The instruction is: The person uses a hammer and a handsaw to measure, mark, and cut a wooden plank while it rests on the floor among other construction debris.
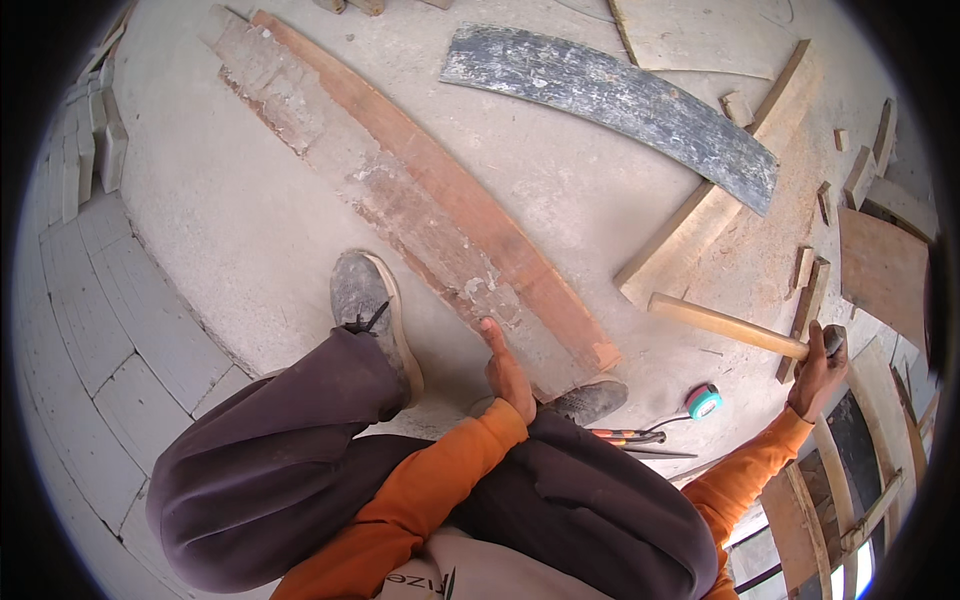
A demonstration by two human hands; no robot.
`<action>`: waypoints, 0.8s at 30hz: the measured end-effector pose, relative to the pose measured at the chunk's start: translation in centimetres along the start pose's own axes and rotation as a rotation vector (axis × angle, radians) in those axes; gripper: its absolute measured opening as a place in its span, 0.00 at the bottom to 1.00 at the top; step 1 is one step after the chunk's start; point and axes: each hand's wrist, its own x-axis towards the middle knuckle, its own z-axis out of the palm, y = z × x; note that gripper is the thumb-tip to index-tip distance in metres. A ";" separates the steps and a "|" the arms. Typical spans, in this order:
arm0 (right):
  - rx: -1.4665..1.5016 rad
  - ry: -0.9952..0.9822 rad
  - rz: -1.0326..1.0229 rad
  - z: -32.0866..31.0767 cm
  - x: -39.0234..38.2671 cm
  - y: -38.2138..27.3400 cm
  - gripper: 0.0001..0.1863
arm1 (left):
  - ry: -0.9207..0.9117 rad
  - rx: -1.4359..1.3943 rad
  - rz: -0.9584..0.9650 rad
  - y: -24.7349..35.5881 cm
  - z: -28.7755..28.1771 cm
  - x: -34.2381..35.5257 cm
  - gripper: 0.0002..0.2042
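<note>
Plenty of bare concrete floor [230, 230] along the left of the long plank [400, 190], and a narrower pale gap on its right before the timber begins. The near end is the tight spot: my left shoe [362, 290] is planted just left of the plank, and my right shoe [592, 400] pokes out at its near end.

The plank itself lies on the floor, slanting from beyond me down to my knees, and it's rough: grey, crusty cement over most of its face, one reddish-brown strip bare down its right side, the left edge ragged. My left hand [510, 378] is at that left edge near the close end, one digit against it; whether the others grip, I can't tell. My right hand [818, 375], well right of the plank, is closed round the hammer [730, 325] close to its head, handle pointing back toward the plank.

Also right of the plank: a mottled grey board [610, 100] lying across a thick beam [680, 240], blocking that side, and, closer in, a turquoise tape measure [704, 402] and orange-handled pliers [628, 437].
</note>
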 end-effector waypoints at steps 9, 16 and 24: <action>0.085 -0.243 0.238 13.9 2.4 5.3 0.09 | 0.043 0.177 0.068 2.0 -4.0 0.8 0.48; 0.271 0.097 0.009 2.1 -3.8 6.4 0.23 | 0.157 0.732 0.219 -0.9 -0.9 -3.5 0.41; 0.418 -0.637 -0.704 7.2 -6.8 -6.9 0.20 | -1.355 0.908 0.421 6.8 3.7 -9.0 0.29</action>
